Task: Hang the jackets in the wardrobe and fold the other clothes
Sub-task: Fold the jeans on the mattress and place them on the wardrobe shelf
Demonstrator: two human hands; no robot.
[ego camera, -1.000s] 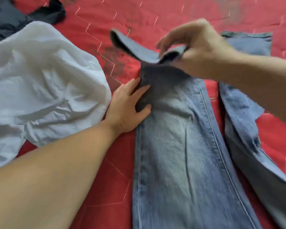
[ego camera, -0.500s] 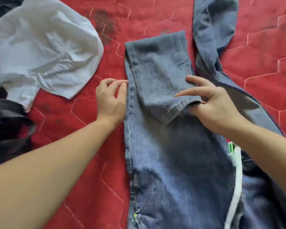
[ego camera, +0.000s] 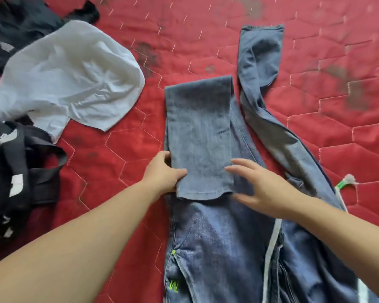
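A red quilted bed cover is spread with blue jeans, one leg folded back on itself, the fold's edge being pinched by the left hand while the right hand is held open, fingers spread, just over the denim beside it.

text: neon-green embroidered mark shaped like "M" or "W", low on jeans near left front pocket | orientation unclear, so letter uncertain | white patches on black garment at left: too blurred to read | no other text, brand or number readable
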